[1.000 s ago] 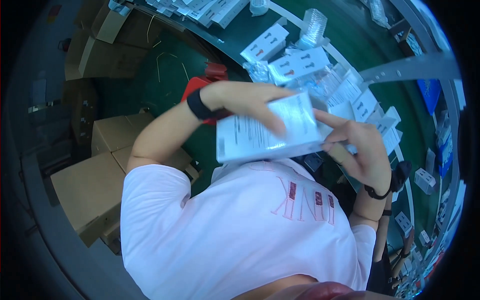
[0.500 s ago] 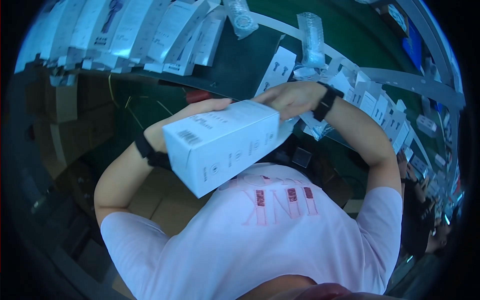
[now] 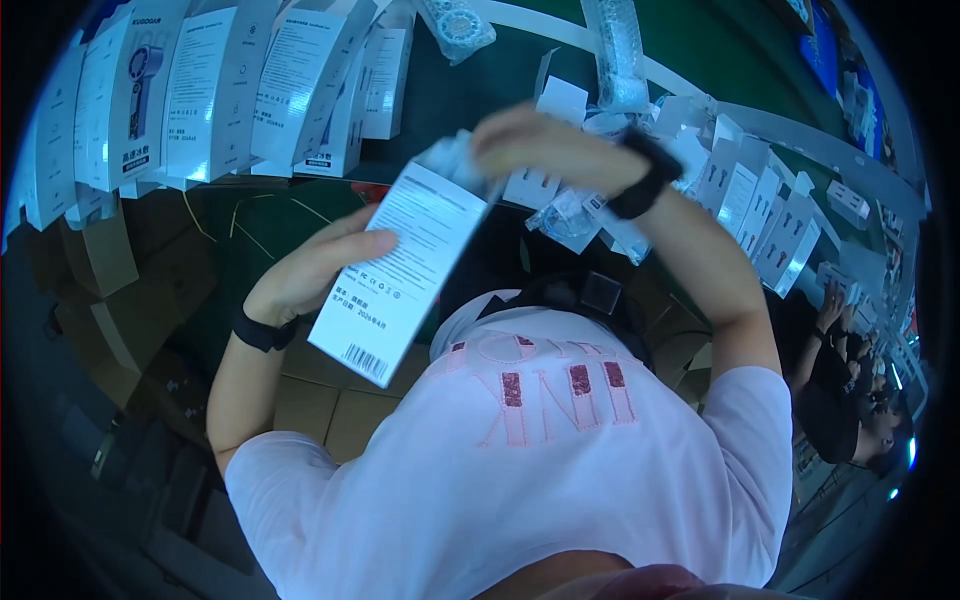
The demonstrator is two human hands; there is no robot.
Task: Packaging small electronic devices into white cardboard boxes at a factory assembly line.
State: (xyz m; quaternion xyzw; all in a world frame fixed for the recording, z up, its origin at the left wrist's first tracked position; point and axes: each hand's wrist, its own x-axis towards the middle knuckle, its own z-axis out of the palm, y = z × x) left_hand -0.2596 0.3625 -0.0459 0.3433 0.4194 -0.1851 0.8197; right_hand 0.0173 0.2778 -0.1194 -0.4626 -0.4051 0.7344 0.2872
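Observation:
My left hand [image 3: 325, 258] grips a white box [image 3: 402, 262] from its left side, thumb lying on the printed face. The box is tilted, its upper end leaning right and away from me, with a barcode at the lower end. Whitish, translucent material [image 3: 452, 160], blurred, shows at the box's upper end. Over that end is my right hand [image 3: 548, 150]; its fingers are smeared by motion, so whether they hold the material cannot be told. Just beyond, on the table, a bubble-wrapped piece [image 3: 460, 28] and a bubble-wrapped tube [image 3: 615, 62] lie.
A row of upright white boxes [image 3: 205, 95] lines the table's left side. More white boxes [image 3: 765, 215] and clear wrapped pieces [image 3: 565, 215] crowd the right. Brown cartons [image 3: 110, 330] stand below on the left. Another person [image 3: 835, 390] in dark clothing works at far right.
The box has turned more upright, its plain text face now toward me. My right hand has moved up and away over its upper end. My left hand has shifted slightly lower.

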